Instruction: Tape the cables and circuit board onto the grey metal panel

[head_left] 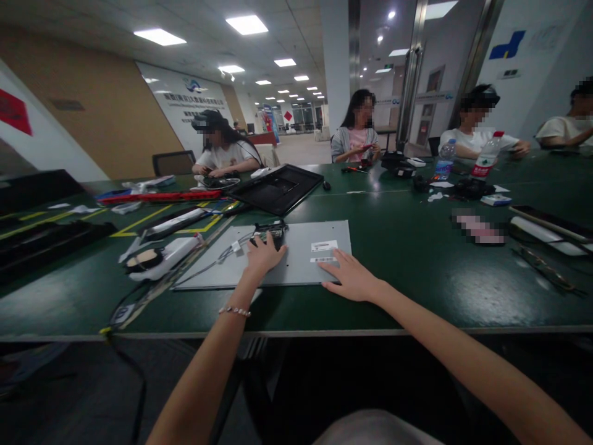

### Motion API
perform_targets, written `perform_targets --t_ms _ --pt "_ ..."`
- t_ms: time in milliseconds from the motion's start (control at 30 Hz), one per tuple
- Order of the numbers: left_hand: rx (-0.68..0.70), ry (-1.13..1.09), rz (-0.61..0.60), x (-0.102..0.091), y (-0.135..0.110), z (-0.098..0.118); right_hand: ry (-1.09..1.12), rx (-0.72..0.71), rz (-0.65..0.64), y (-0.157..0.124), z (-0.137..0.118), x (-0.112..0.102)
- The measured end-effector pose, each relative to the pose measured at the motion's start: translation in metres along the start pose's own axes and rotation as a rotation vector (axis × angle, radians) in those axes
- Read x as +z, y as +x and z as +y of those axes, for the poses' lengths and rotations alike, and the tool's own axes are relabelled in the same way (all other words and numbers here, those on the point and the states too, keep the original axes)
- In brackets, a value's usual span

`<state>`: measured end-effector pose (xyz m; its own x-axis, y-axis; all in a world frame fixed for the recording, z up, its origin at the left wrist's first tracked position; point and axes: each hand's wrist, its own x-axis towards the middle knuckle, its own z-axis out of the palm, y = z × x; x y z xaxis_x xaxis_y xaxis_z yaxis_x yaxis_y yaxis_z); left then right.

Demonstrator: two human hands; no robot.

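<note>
A flat silver-grey display panel (301, 271) lies back side up on the green table in front of me. My left hand (264, 254) rests with spread fingers over a small black-framed circuit board (276, 232) near the panel's far edge; the fingers partly cover the board. A thin grey cable (217, 262) runs leftward from there across the panel. My right hand (353, 277) lies flat at the panel's right edge, fingers apart, its fingertips touching the area beside two white labels (324, 246).
Beyond the panel lies a black monitor housing (282, 188). White-and-black parts (162, 256) and a yellow-plugged cable (107, 332) are on the left. Bottles (484, 159) and a pink phone-shaped item (477, 227) stand or lie rightward. Several people sit across the table (417, 278).
</note>
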<state>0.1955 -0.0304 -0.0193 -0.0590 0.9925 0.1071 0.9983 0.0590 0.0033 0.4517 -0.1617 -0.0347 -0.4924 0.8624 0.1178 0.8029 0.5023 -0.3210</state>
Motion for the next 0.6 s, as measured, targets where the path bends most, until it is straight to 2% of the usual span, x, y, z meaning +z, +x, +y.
perform_targets --t_ms 133,267,333,467,600 --pt "0.045 0.007 -0.059 -0.017 -0.01 -0.009 0.014 -0.016 -0.001 0.0 0.002 0.0" --pt "0.052 0.033 0.144 -0.031 -0.007 -0.033 0.025 -0.044 -0.013 -0.001 0.005 0.0" --pt "0.056 0.114 0.175 -0.032 0.0 -0.051 0.026 -0.055 -0.018 -0.001 0.005 0.0" --pt "0.034 0.21 0.048 -0.023 0.017 -0.085 0.023 -0.048 -0.022 -0.002 0.004 -0.001" --pt "0.041 0.251 0.079 -0.019 0.031 -0.102 0.014 -0.034 -0.022 -0.003 0.002 -0.003"
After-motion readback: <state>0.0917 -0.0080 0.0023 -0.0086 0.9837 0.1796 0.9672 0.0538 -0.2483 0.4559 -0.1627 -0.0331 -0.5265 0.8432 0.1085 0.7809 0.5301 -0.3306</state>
